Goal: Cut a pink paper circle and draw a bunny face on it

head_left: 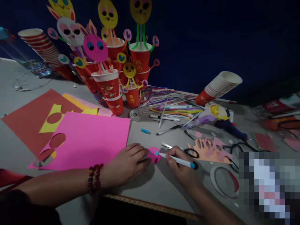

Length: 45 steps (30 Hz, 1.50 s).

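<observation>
Right hand: pinching a blue-ended marker, tip on the pink disc
Left hand: laid open, thumb apart from the fingers, tips at the disc's left edge
Pink disc: flat on the desk between the hands
Face cups: red, behind; straws rise from them to paper faces
Small cup: right, yellow scraps inside
Right stack: nested cups, tilted
</observation>
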### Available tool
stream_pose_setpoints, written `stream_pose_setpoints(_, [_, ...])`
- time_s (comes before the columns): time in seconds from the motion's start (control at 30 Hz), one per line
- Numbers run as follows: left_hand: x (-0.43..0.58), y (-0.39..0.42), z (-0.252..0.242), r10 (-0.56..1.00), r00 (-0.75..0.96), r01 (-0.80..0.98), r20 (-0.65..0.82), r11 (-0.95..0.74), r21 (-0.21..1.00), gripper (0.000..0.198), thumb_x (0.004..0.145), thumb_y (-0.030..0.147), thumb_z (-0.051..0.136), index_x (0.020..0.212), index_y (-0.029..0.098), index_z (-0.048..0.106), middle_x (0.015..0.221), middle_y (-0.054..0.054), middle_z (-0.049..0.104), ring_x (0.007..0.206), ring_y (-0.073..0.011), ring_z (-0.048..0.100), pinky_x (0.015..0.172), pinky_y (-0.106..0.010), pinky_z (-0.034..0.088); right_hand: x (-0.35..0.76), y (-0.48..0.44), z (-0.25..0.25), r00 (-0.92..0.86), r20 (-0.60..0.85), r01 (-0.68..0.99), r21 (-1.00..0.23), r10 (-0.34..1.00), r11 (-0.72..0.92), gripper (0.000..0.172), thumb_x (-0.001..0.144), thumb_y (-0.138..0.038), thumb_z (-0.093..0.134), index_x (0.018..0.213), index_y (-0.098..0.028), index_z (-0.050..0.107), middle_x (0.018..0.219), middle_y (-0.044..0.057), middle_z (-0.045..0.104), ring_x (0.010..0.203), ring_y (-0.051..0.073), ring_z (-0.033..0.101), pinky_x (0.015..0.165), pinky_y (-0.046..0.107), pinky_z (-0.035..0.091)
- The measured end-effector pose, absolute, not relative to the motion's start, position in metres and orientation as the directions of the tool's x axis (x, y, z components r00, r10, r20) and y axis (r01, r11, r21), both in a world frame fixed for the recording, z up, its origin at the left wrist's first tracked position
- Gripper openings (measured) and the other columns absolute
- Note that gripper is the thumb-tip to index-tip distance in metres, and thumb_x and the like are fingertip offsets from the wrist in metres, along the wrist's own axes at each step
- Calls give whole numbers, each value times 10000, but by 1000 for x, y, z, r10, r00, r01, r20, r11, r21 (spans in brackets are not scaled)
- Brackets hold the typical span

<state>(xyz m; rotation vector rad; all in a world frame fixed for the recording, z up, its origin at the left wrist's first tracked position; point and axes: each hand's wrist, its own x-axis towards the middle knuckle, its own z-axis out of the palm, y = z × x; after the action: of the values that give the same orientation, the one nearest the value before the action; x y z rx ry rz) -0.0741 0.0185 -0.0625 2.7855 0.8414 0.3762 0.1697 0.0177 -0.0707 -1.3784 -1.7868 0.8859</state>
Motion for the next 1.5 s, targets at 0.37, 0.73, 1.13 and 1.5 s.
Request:
stream_pose_setpoints(0.37, [-74, 19, -64, 562, 803, 506, 198, -819, 271, 234, 958, 253, 550, 1164, 173, 629, 1213, -108, 622, 1189, -246, 532, 1075, -449, 418, 170, 18, -70, -180, 131, 493, -846, 975, 205, 209, 890, -275, 517, 688, -226, 538, 568, -49, 488, 493, 135, 458, 494, 241, 348])
stream_pose_setpoints(0.73, [-75, 19, -64, 557, 811, 504, 181, -821, 268, 256, 958, 266, 557, 1190, 178, 618, 1214, -109, 621, 1187, -250, 533, 1074, -452, 415, 171, 16, -76, -103, 149, 374, -910, 983, 177, 182, 903, -263, 528, 726, -227, 550, 610, -37, 551, 533, 140, 504, 515, 243, 386])
stream_pose_setpoints(1.13, [-76, 18, -67, 549, 802, 495, 237, -832, 253, 290, 952, 270, 555, 1218, 163, 602, 1221, -109, 626, 1166, -248, 539, 1037, -443, 439, 154, 21, -58, -200, 93, 435, -883, 975, 174, 188, 878, -292, 568, 704, -220, 554, 577, -46, 533, 510, 130, 482, 499, 239, 369])
stream_pose_setpoints(1.5, [-77, 17, -67, 552, 803, 505, 224, -830, 235, 273, 965, 277, 534, 1212, 184, 602, 1269, -87, 609, 1179, -249, 540, 1060, -448, 413, 149, 29, -70, -248, 193, 476, -829, 949, 293, 215, 870, -252, 524, 657, -224, 518, 560, -51, 501, 500, 126, 469, 501, 238, 361])
